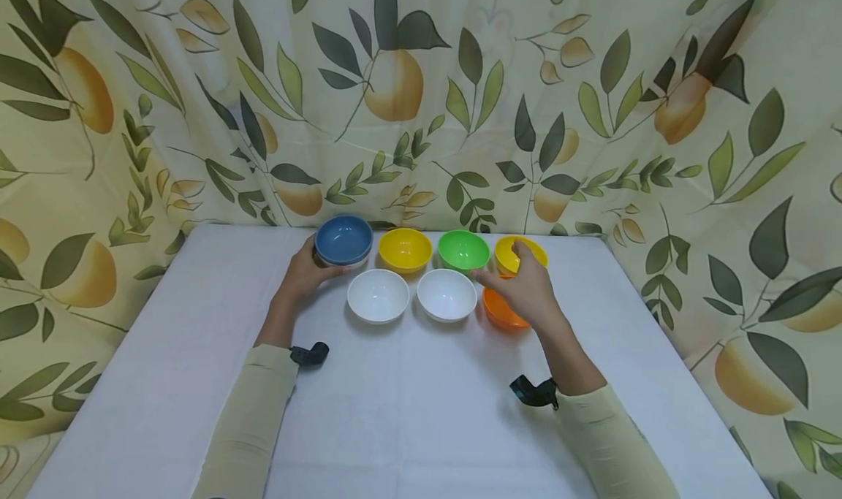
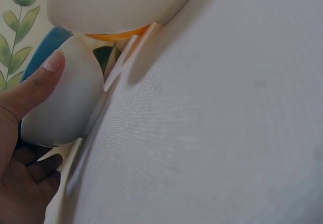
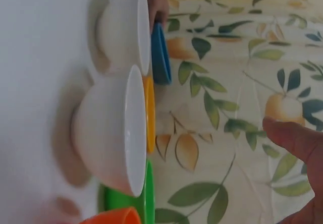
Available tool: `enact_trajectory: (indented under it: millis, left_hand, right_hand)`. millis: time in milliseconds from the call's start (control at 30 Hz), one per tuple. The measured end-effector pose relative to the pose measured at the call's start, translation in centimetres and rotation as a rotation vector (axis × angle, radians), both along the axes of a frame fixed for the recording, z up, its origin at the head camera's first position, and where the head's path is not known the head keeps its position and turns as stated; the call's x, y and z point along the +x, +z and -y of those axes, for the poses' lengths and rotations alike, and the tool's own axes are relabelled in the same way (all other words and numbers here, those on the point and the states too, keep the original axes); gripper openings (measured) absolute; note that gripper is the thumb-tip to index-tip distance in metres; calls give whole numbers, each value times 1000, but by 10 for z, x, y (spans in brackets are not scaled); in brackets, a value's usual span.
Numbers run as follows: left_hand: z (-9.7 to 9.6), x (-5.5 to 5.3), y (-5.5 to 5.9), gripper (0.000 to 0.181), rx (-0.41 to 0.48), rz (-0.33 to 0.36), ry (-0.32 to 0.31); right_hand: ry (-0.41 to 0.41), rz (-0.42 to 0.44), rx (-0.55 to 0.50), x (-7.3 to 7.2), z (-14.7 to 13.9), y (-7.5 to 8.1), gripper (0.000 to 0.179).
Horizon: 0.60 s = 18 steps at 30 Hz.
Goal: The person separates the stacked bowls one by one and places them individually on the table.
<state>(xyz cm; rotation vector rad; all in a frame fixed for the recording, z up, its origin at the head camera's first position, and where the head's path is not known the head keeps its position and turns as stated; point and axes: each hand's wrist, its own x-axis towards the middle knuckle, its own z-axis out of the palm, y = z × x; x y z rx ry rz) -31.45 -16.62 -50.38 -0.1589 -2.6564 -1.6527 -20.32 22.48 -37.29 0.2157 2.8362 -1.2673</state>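
At the far left of the back row, a blue bowl (image 1: 344, 240) sits in a white bowl (image 2: 70, 93). My left hand (image 1: 304, 274) holds this pair from the left, its thumb against the white bowl's side in the left wrist view. My right hand (image 1: 529, 287) is above an orange bowl (image 1: 503, 313) and partly covers a yellow bowl (image 1: 536, 250) behind it. Thumb and fingers are spread apart, and nothing shows between them. In the right wrist view, its thumb (image 3: 290, 135) points away from the bowls.
Another yellow bowl (image 1: 405, 250) and a green bowl (image 1: 463, 250) stand in the back row. Two more white bowls, one on the left (image 1: 378, 296) and one on the right (image 1: 447, 295), are in front. A white cloth (image 1: 395, 411) covers the table; a patterned curtain (image 1: 454, 155) hangs behind.
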Motion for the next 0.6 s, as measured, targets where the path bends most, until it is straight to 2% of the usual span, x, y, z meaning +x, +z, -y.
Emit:
enact_trajectory:
  millis: [333, 600]
  left_hand:
    - [0, -2, 0, 113, -9, 3, -6]
    - [1, -1, 2, 113, -9, 1, -8]
  right_hand:
    - [102, -103, 64, -19, 50, 16, 116]
    - [182, -91, 73, -34, 84, 22, 120]
